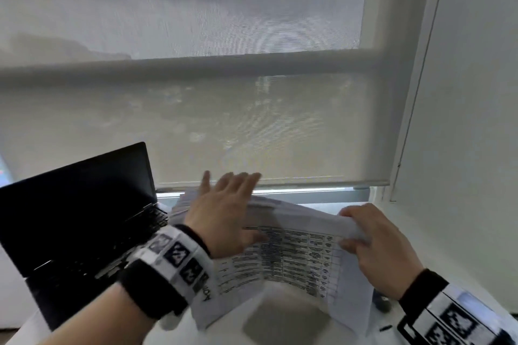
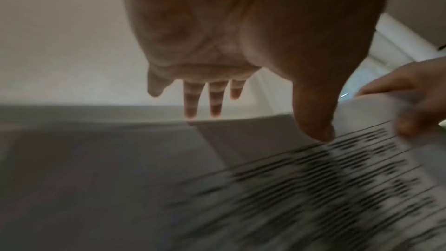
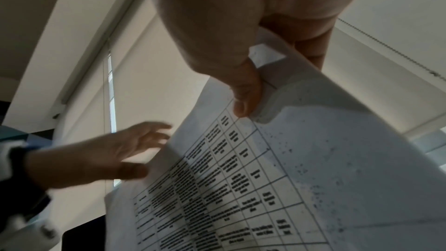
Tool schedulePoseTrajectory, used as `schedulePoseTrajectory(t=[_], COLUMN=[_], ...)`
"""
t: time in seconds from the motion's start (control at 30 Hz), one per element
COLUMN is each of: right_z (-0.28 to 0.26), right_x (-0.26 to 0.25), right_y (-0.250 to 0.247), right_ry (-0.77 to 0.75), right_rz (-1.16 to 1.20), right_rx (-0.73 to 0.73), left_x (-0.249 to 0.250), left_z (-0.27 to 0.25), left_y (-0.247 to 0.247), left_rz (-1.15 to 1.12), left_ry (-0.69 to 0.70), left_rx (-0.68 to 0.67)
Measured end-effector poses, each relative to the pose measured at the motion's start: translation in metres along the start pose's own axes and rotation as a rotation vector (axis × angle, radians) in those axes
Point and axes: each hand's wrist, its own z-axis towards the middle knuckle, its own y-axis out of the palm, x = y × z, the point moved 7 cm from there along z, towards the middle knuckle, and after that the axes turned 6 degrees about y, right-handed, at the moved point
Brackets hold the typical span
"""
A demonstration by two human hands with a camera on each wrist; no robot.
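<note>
Paper sheets (image 1: 302, 258) printed with a dense table are being held just above a white desk (image 1: 232, 336), in front of the person. The right hand (image 1: 384, 249) is pinching their far right corner, thumb on the printed face, curled fingers behind. The left hand (image 1: 224, 213) is lying spread and straight-fingered over their upper left part, gripping nothing; its thumb tip seems to be touching the print, though blur is making contact hard to judge. The sheets are sagging between the hands, printed face up, far edge pointing at the window (image 1: 280, 193); their long axis seems to be running left to right. This looks like squaring or leafing the sheets: doing it well probably means a firm right pinch and a light, flat left sweep, so nothing creases or slips. An open black laptop (image 1: 75, 213) is sitting just left, and a lowered roller blind (image 1: 224, 120) is covering the window beyond.
</note>
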Motion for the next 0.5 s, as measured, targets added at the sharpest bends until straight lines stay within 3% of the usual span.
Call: schedulePoseTrajectory(t=[0.1,0.2,0.33,0.4,0.5], right_z=[-0.006,-0.008,-0.009,-0.013,-0.020], right_x=[-0.005,-0.004,0.016,0.035,0.047], right_y=[0.002,0.001,-0.012,-0.020,-0.005], right_ry=[-0.046,-0.061,0.127,0.309,0.529], right_rz=[0.012,0.034,0.157,0.248,0.748], right_rx=[-0.007,0.011,0.162,0.248,0.174], left_x=[0.046,0.061,0.046,0.020,-0.024], left_z=[0.028,0.035,0.028,0.020,-0.002], left_y=[0.013,0.016,-0.005,-0.026,-0.052], left_rz=[-0.032,-0.008,-0.026,-0.227,-0.785], left_ry=[0.090,0.065,-0.005,-0.104,-0.254], left_rx=[-0.063,-0.026,0.100,0.207,0.432])
